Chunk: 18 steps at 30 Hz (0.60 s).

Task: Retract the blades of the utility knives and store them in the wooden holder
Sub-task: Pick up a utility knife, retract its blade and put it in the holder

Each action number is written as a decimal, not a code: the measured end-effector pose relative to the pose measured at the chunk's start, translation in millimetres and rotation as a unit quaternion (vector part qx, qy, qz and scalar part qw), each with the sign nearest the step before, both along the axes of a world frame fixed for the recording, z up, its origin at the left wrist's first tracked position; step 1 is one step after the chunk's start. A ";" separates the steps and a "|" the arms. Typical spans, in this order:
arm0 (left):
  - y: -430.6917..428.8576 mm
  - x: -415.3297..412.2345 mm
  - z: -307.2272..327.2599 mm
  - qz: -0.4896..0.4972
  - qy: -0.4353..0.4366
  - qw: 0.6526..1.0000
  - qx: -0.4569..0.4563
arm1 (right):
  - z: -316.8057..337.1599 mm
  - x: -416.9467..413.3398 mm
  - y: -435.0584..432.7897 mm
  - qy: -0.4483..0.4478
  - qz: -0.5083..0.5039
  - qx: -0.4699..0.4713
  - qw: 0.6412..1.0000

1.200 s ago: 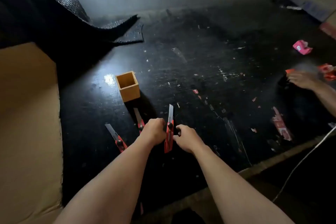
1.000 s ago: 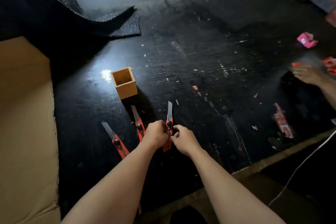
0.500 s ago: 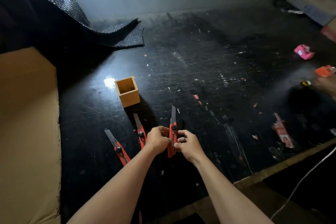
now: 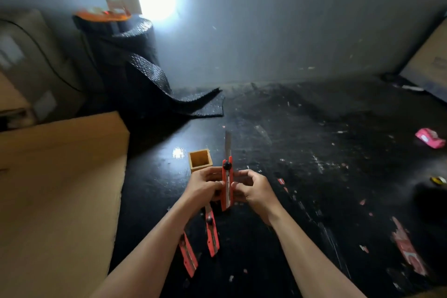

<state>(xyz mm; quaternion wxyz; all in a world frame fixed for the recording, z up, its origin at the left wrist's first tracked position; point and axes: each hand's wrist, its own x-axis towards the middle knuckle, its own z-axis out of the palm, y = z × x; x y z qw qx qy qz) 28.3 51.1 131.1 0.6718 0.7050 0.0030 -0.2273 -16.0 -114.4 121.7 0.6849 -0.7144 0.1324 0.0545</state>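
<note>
I hold a red utility knife (image 4: 227, 184) upright above the black floor, its long steel blade sticking out at the top. My left hand (image 4: 204, 186) pinches its left side and my right hand (image 4: 254, 189) pinches its right side. Just behind my left hand stands the small open wooden holder (image 4: 200, 160). Two more red utility knives lie on the floor under my left forearm, one in the middle (image 4: 212, 234) and one further left (image 4: 188, 255); their blade ends are partly hidden by my arm.
A large cardboard sheet (image 4: 55, 196) covers the floor at left. A roll of black textured matting (image 4: 135, 63) stands at the back left against the wall. A pink packet (image 4: 430, 137) and red scraps (image 4: 406, 247) lie at right.
Both hands have lifted the knife higher off the floor. The view has tilted up, showing the wall and a bright light. The other person's hand at right is out of view.
</note>
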 end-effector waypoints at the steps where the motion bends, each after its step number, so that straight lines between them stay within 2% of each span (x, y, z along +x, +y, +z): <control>1: 2.2 2.2 11.4 0.009 -0.005 1.000 -0.009 | 9.7 7.0 1.1 -0.008 0.011 0.004 1.000; 9: 20.8 16.0 94.0 0.054 -0.088 0.991 -0.087 | 91.9 52.0 7.7 -0.077 0.084 0.034 0.993; 18: 31.9 35.4 154.6 0.101 -0.214 0.970 -0.051 | 167.5 92.4 29.1 -0.263 0.054 -0.121 0.956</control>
